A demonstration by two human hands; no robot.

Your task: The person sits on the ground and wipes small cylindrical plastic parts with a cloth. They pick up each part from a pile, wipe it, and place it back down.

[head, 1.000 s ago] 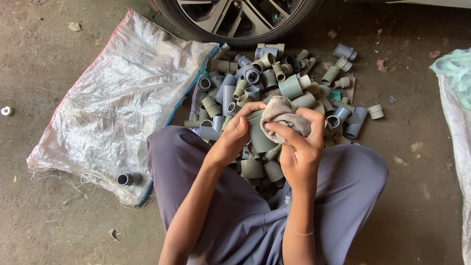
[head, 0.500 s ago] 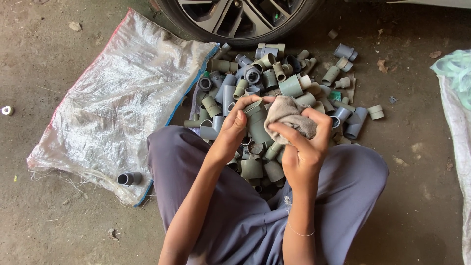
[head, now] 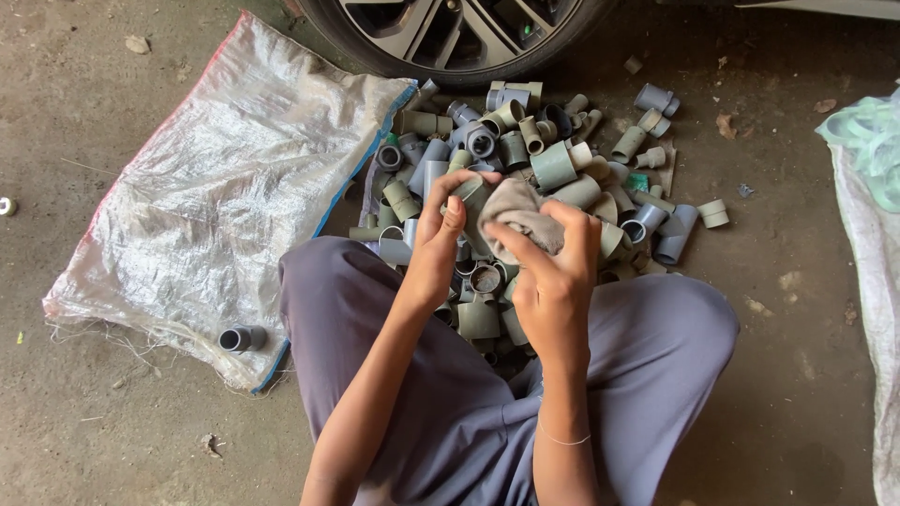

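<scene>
My left hand (head: 439, 245) grips a grey-green pipe fitting (head: 472, 194) above my lap. My right hand (head: 553, 272) holds a crumpled beige cloth (head: 518, 214) pressed against that fitting. Beneath both hands lies a heap of grey and green plastic pipe fittings (head: 525, 150), spread on the concrete between my knees. My legs are in grey trousers (head: 656, 347), crossed around the near edge of the heap.
A flattened white woven sack (head: 216, 197) lies to the left, with a single grey fitting (head: 241, 338) on its near corner. A car wheel (head: 450, 33) stands just behind the heap. Another sack (head: 872, 234) with pale green material is at the right edge.
My right hand has shifted the cloth slightly over the fitting while my left hand turned it a little. The heap and sacks have not moved.
</scene>
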